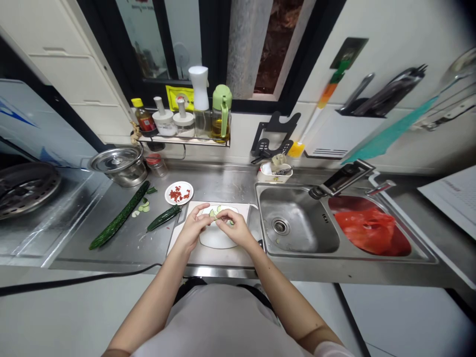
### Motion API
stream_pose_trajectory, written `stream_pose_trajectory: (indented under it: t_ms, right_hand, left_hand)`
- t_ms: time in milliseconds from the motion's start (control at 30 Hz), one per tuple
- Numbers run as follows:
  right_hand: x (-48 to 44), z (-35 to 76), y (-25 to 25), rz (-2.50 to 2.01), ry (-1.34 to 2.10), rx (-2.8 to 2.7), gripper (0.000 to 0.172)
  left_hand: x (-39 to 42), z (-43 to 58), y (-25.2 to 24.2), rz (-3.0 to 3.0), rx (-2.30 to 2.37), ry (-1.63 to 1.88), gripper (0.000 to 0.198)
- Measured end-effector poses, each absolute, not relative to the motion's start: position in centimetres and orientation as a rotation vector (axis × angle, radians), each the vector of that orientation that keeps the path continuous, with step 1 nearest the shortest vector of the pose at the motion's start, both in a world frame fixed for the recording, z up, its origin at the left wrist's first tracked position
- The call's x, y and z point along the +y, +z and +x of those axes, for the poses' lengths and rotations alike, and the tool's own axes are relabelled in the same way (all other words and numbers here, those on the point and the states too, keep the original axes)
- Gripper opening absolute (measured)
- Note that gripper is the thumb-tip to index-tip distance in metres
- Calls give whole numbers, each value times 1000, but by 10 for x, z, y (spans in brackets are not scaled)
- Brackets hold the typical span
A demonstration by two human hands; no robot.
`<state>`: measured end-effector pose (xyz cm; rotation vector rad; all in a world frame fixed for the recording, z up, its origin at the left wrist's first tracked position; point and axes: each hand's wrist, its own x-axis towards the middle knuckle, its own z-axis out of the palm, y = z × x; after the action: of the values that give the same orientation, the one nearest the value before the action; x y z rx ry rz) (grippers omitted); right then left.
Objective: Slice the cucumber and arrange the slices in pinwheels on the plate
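Note:
Over a white plate (218,241) on the cutting board (238,256), my left hand (195,226) and my right hand (236,229) meet at the fingertips. Between them they pinch a thin cucumber slice (212,213). A few more pale green slices show on the plate's far part, partly covered by my fingers. Left of the board lies a cut piece of cucumber (163,218). Farther left is a long dark green cucumber (121,216), with several small cucumber scraps (144,206) beside it.
A small white plate of chopped red bits (179,193) stands behind the board. At the back left are a lidded steel pot (121,166) and a jar (156,165). To the right is a sink (299,223) with a red plastic bag (366,230) in its second basin, beneath the faucet (342,179).

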<state>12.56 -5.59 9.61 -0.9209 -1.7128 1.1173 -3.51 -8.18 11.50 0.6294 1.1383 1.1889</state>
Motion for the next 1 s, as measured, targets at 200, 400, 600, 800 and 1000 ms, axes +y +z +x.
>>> stream_pose_trajectory:
  t_ms: [200, 400, 600, 800, 1000]
  right_hand:
    - [-52, 125, 102, -938, 1095, -1782, 14]
    - [-50, 124, 99, -944, 1155, -1759, 17]
    - [-50, 122, 97, -987, 1195, -1732, 17]
    - [-51, 122, 96, -991, 1210, -1702, 17]
    - [-50, 122, 93, -1003, 1269, -1637, 20]
  left_hand:
    - [-79, -35, 118, 760, 1149, 1261, 65]
    - [-79, -34, 117, 821, 1184, 1291, 62]
    - [-79, -34, 116, 862, 1188, 1310, 61]
    - [-79, -33, 115, 896, 1193, 1305, 61]
    - [-79, -27, 114, 902, 1189, 1320, 61]
